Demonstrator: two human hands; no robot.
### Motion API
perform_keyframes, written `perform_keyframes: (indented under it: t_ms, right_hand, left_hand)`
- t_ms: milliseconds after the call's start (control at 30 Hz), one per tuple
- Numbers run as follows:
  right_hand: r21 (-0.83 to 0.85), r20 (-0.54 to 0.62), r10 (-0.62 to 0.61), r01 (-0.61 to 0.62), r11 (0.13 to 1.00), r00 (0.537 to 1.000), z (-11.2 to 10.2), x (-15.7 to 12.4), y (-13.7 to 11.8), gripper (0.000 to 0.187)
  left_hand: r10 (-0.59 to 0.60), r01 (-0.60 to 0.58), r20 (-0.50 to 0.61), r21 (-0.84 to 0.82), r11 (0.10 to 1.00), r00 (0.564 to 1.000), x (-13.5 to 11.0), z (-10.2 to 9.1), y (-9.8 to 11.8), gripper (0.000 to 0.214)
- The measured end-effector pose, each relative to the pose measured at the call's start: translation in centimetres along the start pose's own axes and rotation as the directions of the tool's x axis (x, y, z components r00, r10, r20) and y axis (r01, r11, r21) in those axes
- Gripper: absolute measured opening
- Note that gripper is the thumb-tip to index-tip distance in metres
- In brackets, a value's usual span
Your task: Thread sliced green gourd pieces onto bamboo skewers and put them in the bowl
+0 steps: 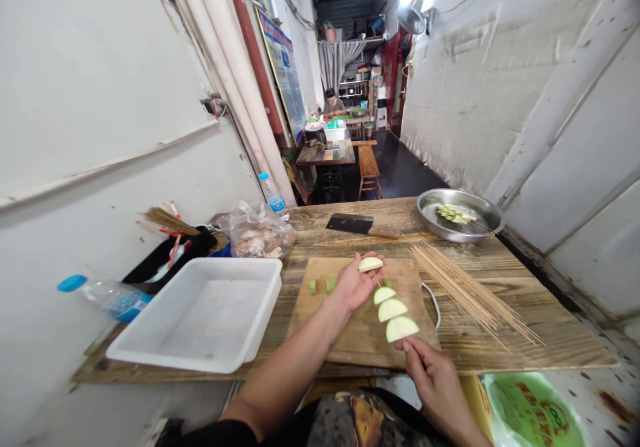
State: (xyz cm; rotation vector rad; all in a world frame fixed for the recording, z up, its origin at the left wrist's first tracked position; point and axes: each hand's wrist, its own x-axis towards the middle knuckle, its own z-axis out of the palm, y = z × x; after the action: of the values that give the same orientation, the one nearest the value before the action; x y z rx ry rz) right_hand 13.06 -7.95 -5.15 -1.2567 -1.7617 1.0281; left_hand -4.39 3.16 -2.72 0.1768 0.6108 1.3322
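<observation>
My left hand [356, 283] pinches a pale green vegetable slice [371, 264] at its fingertips above a wooden cutting board [350, 327]. Below it, my right hand [433, 378] grips the near end of a thin bamboo skewer. Three more slices [393, 309] are threaded along that skewer between the two hands. Two small green vegetable pieces [321, 285] lie on the board left of my left hand.
A bundle of bamboo skewers [467, 294] lies right of the board. Behind are a cleaver [357, 224], a metal bowl [463, 215] with finished skewers, and a bag of mushrooms [257, 234]. A white plastic tray [205, 314] sits left. A person sits far down the corridor.
</observation>
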Motion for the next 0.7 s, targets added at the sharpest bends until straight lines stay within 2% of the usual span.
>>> perform_keyframes:
  t_ms: [333,700]
  right_hand:
    - [-0.020,-0.033,-0.017,0.017,1.000,0.999,0.20,-0.03,0.31,0.039]
    - [0.023,-0.036,0.010,-0.009,1.000,0.999,0.20,-0.09,0.16,0.040]
  left_hand:
    - [0.085,-0.085,0.003,0.072,0.994,0.996,-0.42,0.76,-0.70,0.030]
    - [0.120,-0.120,0.013,0.094,0.988,0.993,-0.26,0.52,-0.93,0.029]
